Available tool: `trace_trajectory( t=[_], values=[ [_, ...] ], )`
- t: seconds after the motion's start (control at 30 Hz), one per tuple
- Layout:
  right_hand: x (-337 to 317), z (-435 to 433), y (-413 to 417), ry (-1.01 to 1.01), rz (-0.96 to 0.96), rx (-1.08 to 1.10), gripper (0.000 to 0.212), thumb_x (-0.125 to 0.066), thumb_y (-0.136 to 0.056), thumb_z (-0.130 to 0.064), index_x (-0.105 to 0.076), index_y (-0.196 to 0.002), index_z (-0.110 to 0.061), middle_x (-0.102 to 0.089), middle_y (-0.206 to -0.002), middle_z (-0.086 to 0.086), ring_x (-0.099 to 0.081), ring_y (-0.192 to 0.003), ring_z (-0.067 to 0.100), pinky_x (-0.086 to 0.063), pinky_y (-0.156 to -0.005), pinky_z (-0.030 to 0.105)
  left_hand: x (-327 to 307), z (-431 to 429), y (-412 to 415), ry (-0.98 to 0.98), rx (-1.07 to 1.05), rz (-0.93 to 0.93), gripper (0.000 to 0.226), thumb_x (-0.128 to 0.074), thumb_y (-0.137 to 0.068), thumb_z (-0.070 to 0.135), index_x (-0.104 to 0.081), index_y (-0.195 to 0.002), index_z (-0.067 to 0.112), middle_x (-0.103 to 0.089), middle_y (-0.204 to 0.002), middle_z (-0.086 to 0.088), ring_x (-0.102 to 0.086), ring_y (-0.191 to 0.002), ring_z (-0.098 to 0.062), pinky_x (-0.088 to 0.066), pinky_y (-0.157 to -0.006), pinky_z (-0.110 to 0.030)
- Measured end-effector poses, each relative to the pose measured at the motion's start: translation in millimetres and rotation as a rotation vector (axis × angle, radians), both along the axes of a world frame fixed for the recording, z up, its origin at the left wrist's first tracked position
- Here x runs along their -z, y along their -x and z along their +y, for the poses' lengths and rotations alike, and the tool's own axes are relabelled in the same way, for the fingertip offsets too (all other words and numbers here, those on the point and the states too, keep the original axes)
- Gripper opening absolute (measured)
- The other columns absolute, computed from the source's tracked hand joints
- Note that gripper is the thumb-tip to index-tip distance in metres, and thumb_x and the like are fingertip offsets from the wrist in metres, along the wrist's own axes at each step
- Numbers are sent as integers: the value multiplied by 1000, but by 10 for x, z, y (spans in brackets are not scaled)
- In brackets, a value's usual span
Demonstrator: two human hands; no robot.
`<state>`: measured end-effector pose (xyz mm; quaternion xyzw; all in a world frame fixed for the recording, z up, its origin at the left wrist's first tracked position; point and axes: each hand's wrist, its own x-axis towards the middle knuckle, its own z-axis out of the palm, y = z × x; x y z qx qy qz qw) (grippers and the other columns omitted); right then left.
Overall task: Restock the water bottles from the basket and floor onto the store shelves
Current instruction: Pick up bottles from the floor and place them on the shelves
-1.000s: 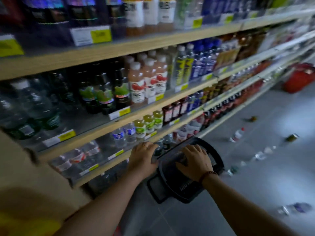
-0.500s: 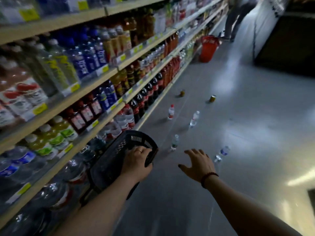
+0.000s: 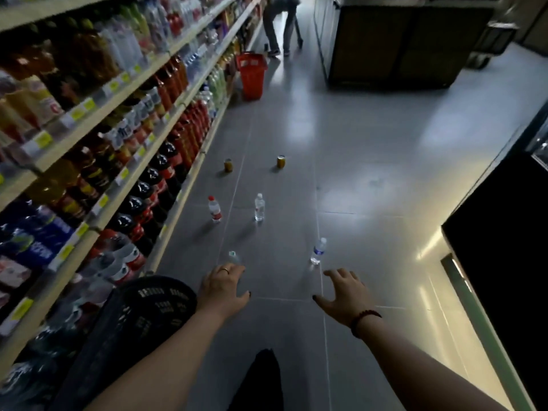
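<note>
Grey glossy tiles make up the floor (image 3: pixel 370 173), and both arms reach out low over it, palms down. The left hand (image 3: pixel 224 287) hangs just beside the rim of the black mesh plastic basket (image 3: pixel 142 307), fingers loosely spread and holding nothing, with a ring (image 3: pixel 226 270) on one finger. The right hand (image 3: pixel 341 295) is likewise empty, its fingers splayed apart, and a dark bead bracelet (image 3: pixel 366 317) circles the wrist.

Four clear plastic bottles stand upright on the floor ahead. A pale-capped bottle (image 3: pixel 234 256) is just past the left fingertips, perhaps touching them, though blur hides that. A blue-label bottle (image 3: pixel 318 251) stands near the right hand. Farther on, a red-cap bottle (image 3: pixel 214 209) and a plain bottle (image 3: pixel 259 207) stand side by side. Beyond them are a can (image 3: pixel 228 165) and a second can (image 3: pixel 280 161), both yellowish.

No label is sharp enough to read. The shelves (image 3: pixel 133 166) at left carry rows of drinks with yellow price tags. A red basket (image 3: pixel 252 74) stands far down the aisle near a person (image 3: pixel 278 22).
</note>
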<state>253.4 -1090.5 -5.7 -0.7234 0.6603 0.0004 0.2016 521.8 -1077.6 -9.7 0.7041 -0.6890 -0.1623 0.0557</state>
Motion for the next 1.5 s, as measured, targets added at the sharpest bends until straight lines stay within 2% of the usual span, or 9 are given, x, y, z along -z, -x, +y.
trace_trajectory(
  t=[0.17, 0.43, 0.67, 0.97, 1.2, 1.3, 1.5],
  values=[
    [85, -653, 230, -36, 22, 83, 67, -57, -83, -57, -41, -139, -24, -50, -135, -1, -42, -127, 20, -38, -105, 32, 150, -842, 226, -42, 59, 44, 57, -66, -78, 43, -53, -130, 24, -55, -129, 0, -48, -122, -23, -33, -105, -36],
    [238, -1655, 489, -97, 85, 132, 66, -54, -85, -57, -40, -140, -24, -48, -138, -2, -42, -129, 19, -38, -104, 31, 277, -2096, 531, -92, 128, 65, 55, -66, -80, 41, -53, -130, 23, -54, -129, -1, -47, -122, -24, -34, -101, -34],
    [679, -2767, 888, -190, 33, 109, 65, -59, -82, -54, -43, -137, -22, -49, -135, 2, -43, -128, 22, -39, -104, 37, 626, -3018, 984, -167, 63, 44, 54, -66, -80, 41, -53, -129, 22, -54, -129, -3, -47, -121, -24, -34, -99, -33],
    [1473, -3925, 1278, -368, 78, -77, 63, -59, -83, -53, -43, -135, -22, -50, -135, 3, -45, -126, 23, -43, -100, 38, 1164, -3842, 1408, -271, -192, 96, 55, -67, -81, 40, -52, -130, 20, -54, -131, -5, -47, -119, -28, -38, -97, -37],
    [2318, -4334, 1333, -529, 41, -69, 62, -59, -84, -51, -44, -135, -20, -51, -135, 4, -47, -124, 25, -44, -100, 38, 2023, -4072, 1508, -399, -328, 102, 54, -69, -80, 36, -54, -129, 19, -54, -130, -7, -47, -120, -30, -38, -99, -37],
    [2788, -4491, 1308, -565, 6, 2, 62, -62, -84, -48, -44, -135, -18, -50, -135, 5, -48, -124, 25, -45, -99, 39, 2533, -4145, 1528, -466, -320, 112, 54, -68, -80, 36, -54, -130, 20, -54, -130, -5, -46, -120, -28, -38, -100, -37],
    [3861, -4719, 1137, -581, -83, 136, 67, -67, -82, -44, -42, -137, -15, -48, -138, 7, -44, -129, 24, -43, -102, 39, 3568, -4408, 1596, -479, -310, 167, 53, -69, -79, 38, -54, -128, 22, -54, -129, -4, -47, -120, -27, -36, -100, -37]
  ],
)
